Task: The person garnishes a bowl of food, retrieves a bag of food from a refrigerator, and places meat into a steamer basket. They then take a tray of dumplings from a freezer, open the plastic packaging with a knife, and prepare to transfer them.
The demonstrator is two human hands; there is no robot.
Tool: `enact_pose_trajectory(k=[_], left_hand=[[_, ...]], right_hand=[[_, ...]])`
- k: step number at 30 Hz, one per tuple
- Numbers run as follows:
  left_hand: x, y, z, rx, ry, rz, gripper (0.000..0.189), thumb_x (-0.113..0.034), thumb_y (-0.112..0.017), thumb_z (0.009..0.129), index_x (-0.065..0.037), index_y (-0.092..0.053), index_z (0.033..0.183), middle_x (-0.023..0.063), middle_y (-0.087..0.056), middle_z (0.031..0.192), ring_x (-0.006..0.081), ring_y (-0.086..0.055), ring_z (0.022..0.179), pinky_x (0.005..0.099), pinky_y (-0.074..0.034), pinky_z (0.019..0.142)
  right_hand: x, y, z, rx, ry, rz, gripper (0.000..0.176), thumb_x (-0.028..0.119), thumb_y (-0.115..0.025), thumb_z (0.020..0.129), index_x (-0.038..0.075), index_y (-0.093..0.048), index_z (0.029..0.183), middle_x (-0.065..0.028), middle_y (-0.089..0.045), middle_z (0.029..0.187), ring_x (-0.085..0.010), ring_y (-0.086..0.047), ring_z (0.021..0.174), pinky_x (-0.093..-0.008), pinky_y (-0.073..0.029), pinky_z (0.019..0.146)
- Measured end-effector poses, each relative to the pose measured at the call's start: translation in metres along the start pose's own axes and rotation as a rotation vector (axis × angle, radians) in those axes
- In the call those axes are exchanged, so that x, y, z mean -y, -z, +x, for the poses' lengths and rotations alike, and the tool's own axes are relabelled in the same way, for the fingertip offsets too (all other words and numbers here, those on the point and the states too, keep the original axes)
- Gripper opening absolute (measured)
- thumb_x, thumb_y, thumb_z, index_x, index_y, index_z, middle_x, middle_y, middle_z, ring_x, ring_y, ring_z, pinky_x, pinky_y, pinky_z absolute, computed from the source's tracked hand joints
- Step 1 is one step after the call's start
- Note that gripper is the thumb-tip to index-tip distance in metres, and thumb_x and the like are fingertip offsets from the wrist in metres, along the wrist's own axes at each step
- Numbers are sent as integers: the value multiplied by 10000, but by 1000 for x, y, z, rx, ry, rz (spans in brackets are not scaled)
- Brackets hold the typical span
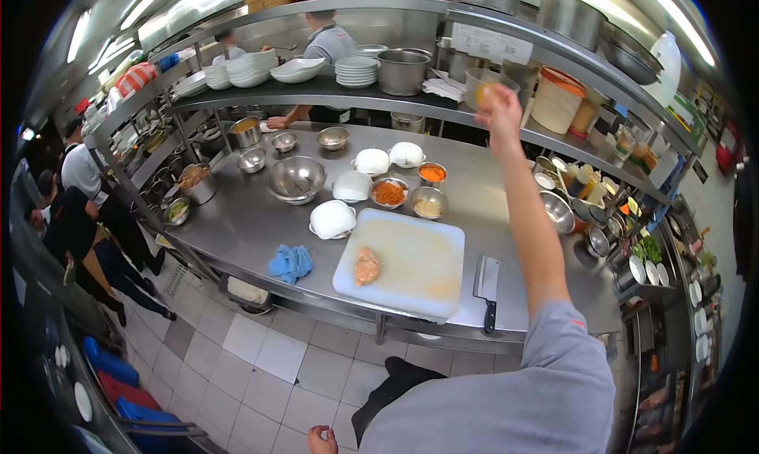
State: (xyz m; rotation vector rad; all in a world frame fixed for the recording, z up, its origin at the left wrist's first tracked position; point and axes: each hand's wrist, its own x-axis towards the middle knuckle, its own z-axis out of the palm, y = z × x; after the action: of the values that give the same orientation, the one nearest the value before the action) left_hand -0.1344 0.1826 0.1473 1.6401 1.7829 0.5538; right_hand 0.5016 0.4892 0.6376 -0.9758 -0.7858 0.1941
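Observation:
My right hand (500,116) is raised to the shelf above the counter, its fingers closed at the rim of a clear plastic container (473,81) with something yellow at its side. Motion blurs the fingertips. Low at the bottom edge, my left hand (322,440) hangs away from the counter with loosely bent fingers and nothing visible in it. A white cutting board (411,256) lies on the steel counter, bearing a piece of raw chicken (367,267) on its left half. Right of the board rests a cleaver (487,284), and to its left a crumpled blue cloth (290,263).
Behind the board stand several white bowls (333,219) and metal bowls of shredded orange food (389,192). A large steel mixing bowl (296,177) sits further left. Plates and pots (403,71) line the shelf. A co-worker (328,43) stands across the counter; other people are at left.

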Motion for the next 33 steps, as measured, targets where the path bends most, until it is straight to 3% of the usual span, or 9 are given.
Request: enact_pose_trajectory(k=[4, 7, 11, 17, 20, 22, 25, 29, 33], left_hand=[[8, 2, 2, -63, 5, -14, 219, -148, -715, 806, -2, -647, 953, 209, -616, 1059, 388, -580, 1019, 456, -461, 909], [-12, 16, -1, -172, 100, -63, 177, -131, -694, 811, 10, -653, 911, 219, -623, 1066, 399, -567, 1056, 455, -450, 928], [-26, 38, 4, -105, 190, -71, 136, -131, -678, 824, -26, -669, 910, 187, -636, 1056, 398, -580, 1036, 449, -461, 919], [-18, 48, 26, -175, 327, -78, 129, -137, -654, 839, -40, -679, 920, 161, -646, 1048, 378, -594, 1022, 442, -479, 906], [-21, 66, 55, -149, 417, -79, 140, -147, -643, 849, -44, -687, 932, 154, -649, 1061, 372, -597, 1034, 441, -486, 906], [-26, 79, 76, -151, 476, -82, 146, -151, -637, 853, -46, -691, 939, 150, -650, 1068, 369, -597, 1043, 439, -489, 907], [-25, 104, 100, -192, 512, -39, 156, -155, -639, 855, -46, -694, 952, 146, -653, 1078, 374, -597, 1050, 439, -490, 912], [-18, 133, 110, -286, 626, -70, 169, -163, -641, 860, -44, -694, 967, 158, -652, 1076, 379, -597, 1048, 436, -486, 925], [12, 137, 106, -357, 805, -64, 179, -171, -652, 850, -45, -699, 966, 184, -652, 1068, 388, -596, 1048, 432, -484, 940]], right_hand=[[-68, -22, -113, 370, -67, -142, 333, 135, -710, 881, 65, -553, 1166, -27, -602, 979, -117, -598, 708, -262, -505, 545], [-117, -37, -205, 579, -253, -230, 309, 106, -695, 880, 55, -573, 1159, -25, -610, 1014, -115, -608, 728, -262, -509, 572], [-172, -72, -280, 889, -189, -463, 213, 44, -676, 860, 31, -634, 1069, -74, -603, 1105, -146, -629, 836, -262, -523, 649], [-224, -151, -320, 1118, -168, -455, 264, -16, -645, 846, 31, -642, 1106, -58, -586, 1155, -142, -608, 893, -248, -522, 686], [-265, -190, -337, 1215, -139, -415, 257, 0, -625, 858, 32, -640, 1112, -120, -568, 1216, -237, -603, 1018, -331, -539, 801], [-296, -216, -351, 1221, 338, -525, 320, -22, -599, 837, 30, -631, 1151, -189, -525, 1283, -360, -545, 1121, -416, -479, 951], [-344, -248, -361, 1472, 251, -621, 393, -52, -579, 791, 24, -625, 1174, -247, -479, 1331, -446, -477, 1173, -475, -397, 1040], [-371, -313, -341, 1424, 45, -804, 394, -66, -599, 742, 42, -638, 1118, -209, -531, 1199, -416, -507, 1124, -484, -427, 983], [-384, -381, -336, 1478, 272, -1072, 371, -30, -676, 708, 35, -637, 1071, -193, -523, 1196, -405, -500, 1101, -454, -438, 941]])
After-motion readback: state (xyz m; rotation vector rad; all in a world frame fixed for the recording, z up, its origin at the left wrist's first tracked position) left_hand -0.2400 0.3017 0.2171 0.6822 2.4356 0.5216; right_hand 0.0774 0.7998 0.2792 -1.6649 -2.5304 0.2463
